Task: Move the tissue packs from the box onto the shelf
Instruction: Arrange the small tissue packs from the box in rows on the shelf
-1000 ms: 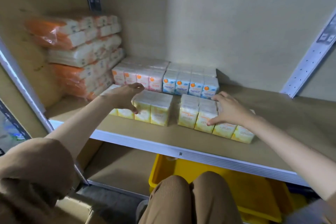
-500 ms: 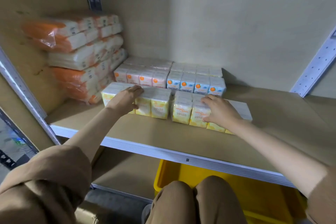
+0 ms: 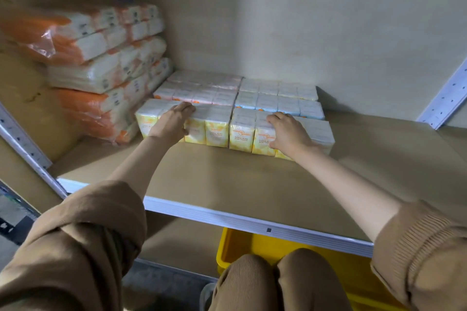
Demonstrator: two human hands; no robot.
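Shelf [image 3: 227, 184]: I saw 3 rows already stocked; pink and blue packs [image 3: 242, 94] behind.
Yellow packs [image 3: 217, 129]: front row, pushed back since earlier, now touching them.
Yellow box [image 3: 252, 245]: contents hidden; remainder unknown.
Left hand [image 3: 171, 124]: fingers together, flat on packs.
Right hand [image 3: 288, 134]: fingers curled over packs.
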